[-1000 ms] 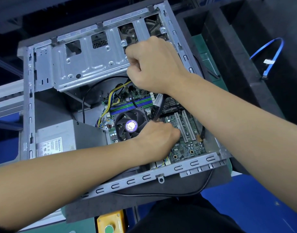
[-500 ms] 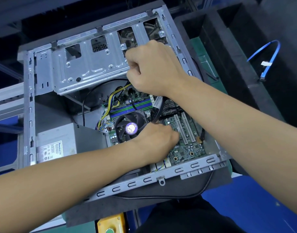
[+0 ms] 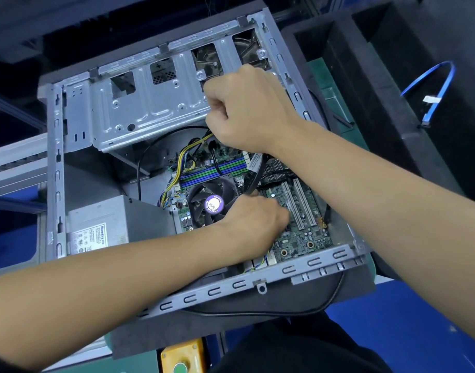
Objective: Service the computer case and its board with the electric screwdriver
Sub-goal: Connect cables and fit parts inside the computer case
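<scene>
Still working inside the computer case (image 3: 56,162), barely shifting: right hand (image 3: 247,109) fisted around something hidden, perhaps the screwdriver; left hand (image 3: 255,222) curled, pinching the black cable (image 3: 253,176) beside the fan (image 3: 208,204).

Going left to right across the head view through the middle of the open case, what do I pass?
Power supply → cooler fan → left hand → white expansion slots → blue cable.
</scene>
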